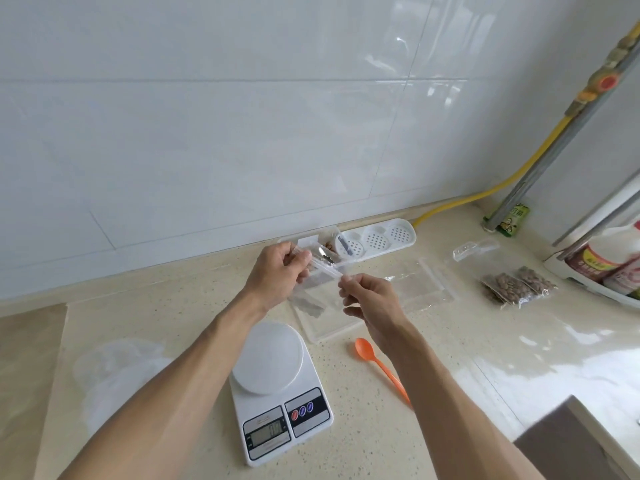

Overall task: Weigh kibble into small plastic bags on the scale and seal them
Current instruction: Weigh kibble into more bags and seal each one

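Head view: the left hand (277, 271) and right hand (370, 292) are raised above the counter (433, 375), and an empty clear zip bag (317, 277) is pinched by its top edge between the fingers of both. The digital scale (277, 389) is located at 6 o'clock of the hands, its round platter bare. An orange spoon (379, 367) lies at 3 o'clock of the scale. A clear lid (426, 289) lies beyond the hands. Two filled kibble bags (517, 287) are noted at 3 o'clock of the hands, well apart.
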`<state>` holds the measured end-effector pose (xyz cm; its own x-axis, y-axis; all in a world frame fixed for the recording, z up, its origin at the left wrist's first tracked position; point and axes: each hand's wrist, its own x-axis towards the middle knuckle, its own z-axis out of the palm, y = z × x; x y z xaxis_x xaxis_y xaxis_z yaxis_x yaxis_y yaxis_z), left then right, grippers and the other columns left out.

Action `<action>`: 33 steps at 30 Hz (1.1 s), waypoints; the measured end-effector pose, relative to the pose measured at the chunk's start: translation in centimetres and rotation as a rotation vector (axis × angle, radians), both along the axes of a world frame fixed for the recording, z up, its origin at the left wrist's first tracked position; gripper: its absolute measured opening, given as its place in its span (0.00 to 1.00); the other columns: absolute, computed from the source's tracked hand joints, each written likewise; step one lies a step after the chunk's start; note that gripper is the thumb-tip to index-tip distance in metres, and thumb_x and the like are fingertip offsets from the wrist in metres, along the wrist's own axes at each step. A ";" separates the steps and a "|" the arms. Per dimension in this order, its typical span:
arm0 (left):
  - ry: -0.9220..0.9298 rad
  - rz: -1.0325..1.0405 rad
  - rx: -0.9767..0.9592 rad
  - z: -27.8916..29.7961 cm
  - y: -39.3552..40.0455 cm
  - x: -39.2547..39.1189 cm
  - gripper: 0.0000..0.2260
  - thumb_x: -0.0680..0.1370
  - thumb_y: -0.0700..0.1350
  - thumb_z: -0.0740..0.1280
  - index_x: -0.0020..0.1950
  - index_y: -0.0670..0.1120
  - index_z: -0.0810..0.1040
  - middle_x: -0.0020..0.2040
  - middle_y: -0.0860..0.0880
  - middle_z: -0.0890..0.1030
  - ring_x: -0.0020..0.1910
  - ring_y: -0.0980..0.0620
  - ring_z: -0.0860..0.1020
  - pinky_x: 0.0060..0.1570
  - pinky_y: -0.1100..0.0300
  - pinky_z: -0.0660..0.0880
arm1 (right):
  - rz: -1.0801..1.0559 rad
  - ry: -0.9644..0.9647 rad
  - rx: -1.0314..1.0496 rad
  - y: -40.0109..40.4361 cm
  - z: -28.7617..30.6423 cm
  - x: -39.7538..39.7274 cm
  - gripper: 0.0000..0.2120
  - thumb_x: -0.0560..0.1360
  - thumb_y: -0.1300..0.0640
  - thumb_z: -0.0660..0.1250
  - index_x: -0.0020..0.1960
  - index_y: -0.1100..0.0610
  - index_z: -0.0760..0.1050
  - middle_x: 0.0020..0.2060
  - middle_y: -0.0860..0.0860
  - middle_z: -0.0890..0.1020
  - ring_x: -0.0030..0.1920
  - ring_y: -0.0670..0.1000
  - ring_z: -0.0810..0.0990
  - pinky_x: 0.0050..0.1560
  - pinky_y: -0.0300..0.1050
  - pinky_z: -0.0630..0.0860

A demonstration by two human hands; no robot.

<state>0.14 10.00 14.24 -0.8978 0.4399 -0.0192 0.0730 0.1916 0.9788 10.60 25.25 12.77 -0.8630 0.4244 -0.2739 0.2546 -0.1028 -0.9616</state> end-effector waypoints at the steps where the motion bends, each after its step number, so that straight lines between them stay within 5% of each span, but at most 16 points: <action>1: 0.000 0.003 0.006 0.2 0.0 0.2 0.10 0.80 0.42 0.65 0.38 0.45 0.76 0.33 0.48 0.80 0.32 0.56 0.77 0.36 0.65 0.74 | -0.009 0.016 0.045 0.0 0.2 0.2 0.11 0.78 0.57 0.68 0.37 0.58 0.78 0.34 0.52 0.80 0.36 0.48 0.76 0.42 0.44 0.75; 8: -0.016 0.014 0.087 0.8 0.0 0.9 0.10 0.80 0.41 0.66 0.38 0.43 0.75 0.32 0.50 0.78 0.32 0.55 0.77 0.37 0.63 0.76 | -0.023 0.066 0.213 0.1 1.7 0.8 0.13 0.77 0.55 0.70 0.40 0.65 0.79 0.32 0.52 0.79 0.34 0.47 0.75 0.38 0.41 0.74; 20: -0.017 -0.082 0.147 1.8 0.3 1.9 0.08 0.78 0.40 0.69 0.40 0.37 0.79 0.33 0.46 0.81 0.33 0.53 0.77 0.38 0.65 0.76 | 0.059 0.049 0.359 0.0 3.6 1.1 0.09 0.74 0.53 0.73 0.38 0.55 0.82 0.32 0.52 0.79 0.34 0.49 0.74 0.39 0.48 0.74; 26: 0.023 -0.123 0.108 2.1 0.9 2.5 0.09 0.78 0.40 0.69 0.40 0.38 0.82 0.32 0.48 0.81 0.32 0.53 0.77 0.40 0.63 0.77 | 0.075 -0.010 0.546 -0.4 4.2 0.3 0.11 0.76 0.55 0.72 0.34 0.50 0.78 0.28 0.44 0.76 0.28 0.41 0.71 0.31 0.35 0.69; 29: 0.115 -0.158 -0.001 1.9 0.7 2.2 0.11 0.80 0.41 0.65 0.40 0.40 0.83 0.32 0.50 0.82 0.33 0.51 0.78 0.40 0.57 0.79 | 0.054 -0.021 0.520 0.1 4.2 0.6 0.09 0.75 0.55 0.73 0.36 0.53 0.81 0.29 0.47 0.79 0.26 0.39 0.72 0.27 0.31 0.67; 33: 0.373 -0.167 -0.179 1.4 1.0 1.8 0.13 0.79 0.45 0.66 0.36 0.44 0.82 0.30 0.48 0.81 0.33 0.46 0.79 0.39 0.49 0.78 | 0.068 0.029 0.455 0.2 4.1 0.5 0.07 0.74 0.53 0.74 0.39 0.55 0.84 0.33 0.55 0.83 0.31 0.45 0.74 0.33 0.39 0.70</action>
